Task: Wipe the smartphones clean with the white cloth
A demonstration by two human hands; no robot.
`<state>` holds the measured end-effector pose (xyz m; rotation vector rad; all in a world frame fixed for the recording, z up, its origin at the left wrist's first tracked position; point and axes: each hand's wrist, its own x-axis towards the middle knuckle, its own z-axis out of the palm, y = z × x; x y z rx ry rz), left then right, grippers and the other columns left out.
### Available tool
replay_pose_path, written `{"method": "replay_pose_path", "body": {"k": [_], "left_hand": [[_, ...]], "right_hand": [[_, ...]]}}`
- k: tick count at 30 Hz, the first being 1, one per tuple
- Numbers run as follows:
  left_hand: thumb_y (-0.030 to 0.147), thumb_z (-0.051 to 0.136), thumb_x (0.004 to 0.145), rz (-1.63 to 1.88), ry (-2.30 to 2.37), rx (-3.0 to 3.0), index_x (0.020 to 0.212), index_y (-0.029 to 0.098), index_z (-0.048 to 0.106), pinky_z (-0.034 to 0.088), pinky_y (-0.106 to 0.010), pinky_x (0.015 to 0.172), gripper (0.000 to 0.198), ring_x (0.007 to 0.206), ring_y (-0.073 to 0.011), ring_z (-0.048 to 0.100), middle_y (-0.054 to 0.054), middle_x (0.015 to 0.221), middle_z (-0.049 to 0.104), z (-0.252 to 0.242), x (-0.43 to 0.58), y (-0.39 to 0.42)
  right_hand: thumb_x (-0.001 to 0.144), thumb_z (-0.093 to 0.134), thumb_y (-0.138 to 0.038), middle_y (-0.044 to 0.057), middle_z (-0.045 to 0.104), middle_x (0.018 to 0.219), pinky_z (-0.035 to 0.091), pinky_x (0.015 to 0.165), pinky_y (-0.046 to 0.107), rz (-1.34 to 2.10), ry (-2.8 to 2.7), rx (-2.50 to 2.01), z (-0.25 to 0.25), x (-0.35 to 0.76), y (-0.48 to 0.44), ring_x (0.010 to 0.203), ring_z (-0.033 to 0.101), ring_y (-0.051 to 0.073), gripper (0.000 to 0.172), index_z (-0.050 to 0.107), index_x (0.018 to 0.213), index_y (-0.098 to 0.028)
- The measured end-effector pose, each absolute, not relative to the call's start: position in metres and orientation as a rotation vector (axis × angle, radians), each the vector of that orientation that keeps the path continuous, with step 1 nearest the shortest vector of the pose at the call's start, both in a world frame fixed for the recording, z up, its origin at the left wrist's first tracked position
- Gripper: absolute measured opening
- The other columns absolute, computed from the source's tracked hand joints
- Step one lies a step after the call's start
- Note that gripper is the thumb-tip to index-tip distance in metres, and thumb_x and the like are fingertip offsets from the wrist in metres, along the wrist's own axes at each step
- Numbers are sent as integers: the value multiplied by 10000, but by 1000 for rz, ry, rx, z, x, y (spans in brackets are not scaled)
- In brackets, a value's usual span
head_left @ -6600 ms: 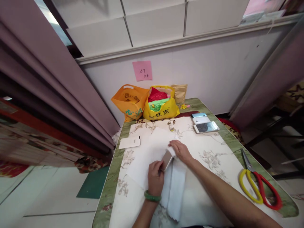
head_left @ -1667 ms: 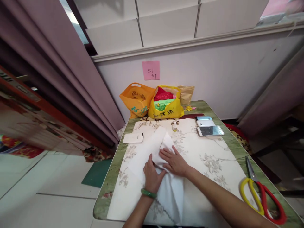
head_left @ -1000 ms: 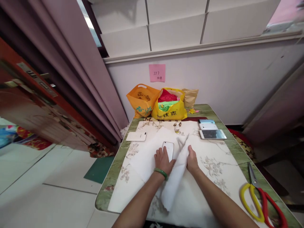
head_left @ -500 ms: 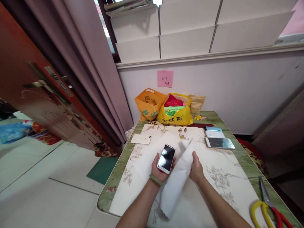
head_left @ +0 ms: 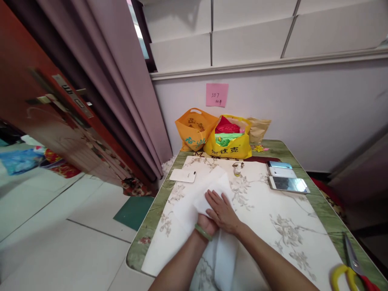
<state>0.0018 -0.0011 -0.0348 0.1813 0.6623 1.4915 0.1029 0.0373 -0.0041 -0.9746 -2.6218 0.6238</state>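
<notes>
A soft white cloth (head_left: 216,180) is draped over my left hand (head_left: 206,223), which wears a green bangle (head_left: 203,232). The smartphone in that hand is hidden under the cloth; only my palm's heel and wrist show. Across the top lies my right hand (head_left: 222,212), its fingers stretched out flat and pressing the cloth down over the phone. A long end of the cloth hangs toward the table's near edge.
On the table's floral cover (head_left: 291,226) lie a white phone (head_left: 183,176), more phones (head_left: 289,184) at right, a small bottle (head_left: 237,169) and scissors (head_left: 353,258). Behind stand an orange bag (head_left: 195,127), a yellow bag (head_left: 232,141) and a brown paper pouch (head_left: 259,128).
My right hand has brought the cloth leftward over the phone in my left hand. The phone's dark screen, visible before, is now covered, and my right fingers lie flat on top.
</notes>
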Motion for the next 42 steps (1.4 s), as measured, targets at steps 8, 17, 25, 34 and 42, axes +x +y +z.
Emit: {"method": "replay_pose_path", "body": {"k": [8, 17, 25, 34, 42], "left_hand": [[265, 454, 890, 1412, 457, -27, 1066, 150, 689, 429, -324, 1037, 316, 1110, -182, 623, -78, 1093, 712, -13, 7, 8], [290, 480, 907, 1378, 393, 3, 1123, 133, 671, 380, -437, 1080, 327, 1175, -240, 586, -108, 1135, 701, -3, -1, -10], [408, 420, 899, 1409, 301, 155, 1247, 112, 608, 313, -506, 1115, 494, 1321, -304, 444, -161, 1298, 600, 35, -14, -26], [309, 583, 830, 1392, 715, 109, 867, 107, 724, 505, -378, 893, 250, 858, -227, 692, -84, 864, 746, 56, 3, -21], [520, 585, 828, 1177, 1002, 609, 1015, 112, 690, 509, -305, 773, 462, 840, -200, 671, -106, 942, 731, 53, 26, -7]], "right_hand": [[999, 273, -406, 80, 243, 1561, 182, 1155, 511, 571, -2358, -1240, -22, 99, 54, 1447, 185, 240, 565, 237, 1511, -168], [922, 343, -175, 104, 488, 1423, 341, 1118, 391, 450, -2091, -1322, -51, 150, 55, 1359, 385, 207, 467, 528, 1349, -149], [879, 479, -281, 54, 583, 1332, 29, 1098, 673, 684, -2217, -1195, -7, 143, 35, 1382, 331, 312, 404, 587, 1268, -275], [861, 487, -631, 74, 691, 765, 469, 603, 261, 1505, -1258, -1141, 41, 163, 5, 757, 636, 197, 505, 685, 889, -167], [758, 652, -579, -29, 550, 520, 212, 379, 188, 1548, -904, -1174, 24, 192, -4, 387, 331, 49, 455, 527, 602, -171]]}}
